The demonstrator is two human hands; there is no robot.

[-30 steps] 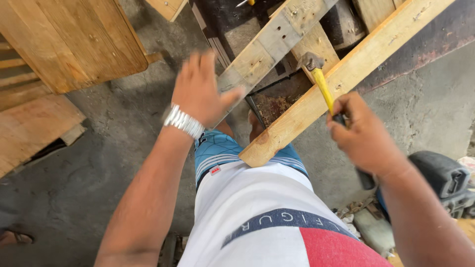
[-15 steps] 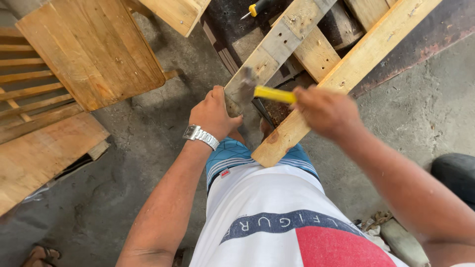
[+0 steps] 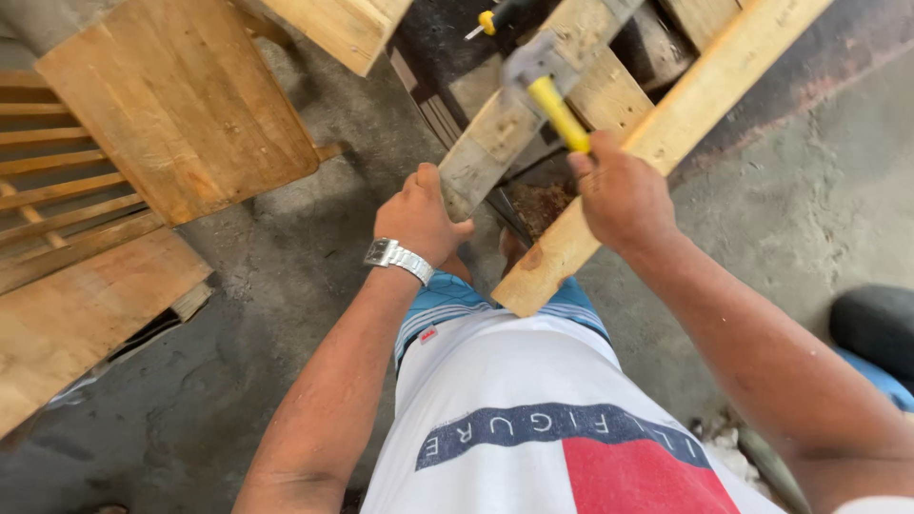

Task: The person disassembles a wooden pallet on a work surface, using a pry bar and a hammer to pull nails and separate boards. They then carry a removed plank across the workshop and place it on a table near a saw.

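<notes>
My left hand, with a silver watch on the wrist, grips the near end of a weathered grey plank of a wooden pallet. My right hand is closed round the yellow handle of a hammer. The hammer's metal head rests against that same plank, a little beyond my left hand. A long pale wooden beam runs diagonally from below my right hand to the top right. Under the planks lies dark ground with rusty debris.
Several flat wooden panels and slatted pieces lie on the concrete floor to the left. A yellow-handled screwdriver rests at the top. A dark rounded object sits at the right edge.
My right hand swung the hammer from the right over to the grey plank. My left hand closed on the plank's near end. The view shifted slightly.
</notes>
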